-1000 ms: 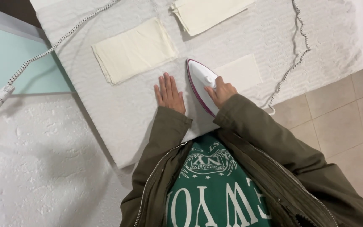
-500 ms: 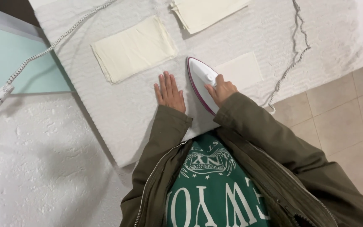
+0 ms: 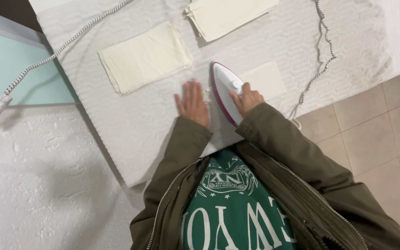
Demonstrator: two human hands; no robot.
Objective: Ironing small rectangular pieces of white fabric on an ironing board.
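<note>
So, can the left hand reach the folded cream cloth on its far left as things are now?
Probably yes. The left hand lies flat and empty on the white board cover, and only bare cover lies between it and the folded cream cloth. The iron stands on its other side.

A folded cream cloth square (image 3: pixel 144 56) lies beyond the grip and to its left, on a white ribbed padded cover (image 3: pixel 130 125). A second stack of folded cream cloths (image 3: pixel 228 14) sits farther off, straight beyond the grip, cut by the top edge. A black-and-white braided cord (image 3: pixel 322 55) snakes down just right of the grip. Beige floor tiles (image 3: pixel 376 129) spread to the right. Far left are a pale teal panel (image 3: pixel 15 69) and a rough white plaster surface (image 3: pixel 47 176).
</note>
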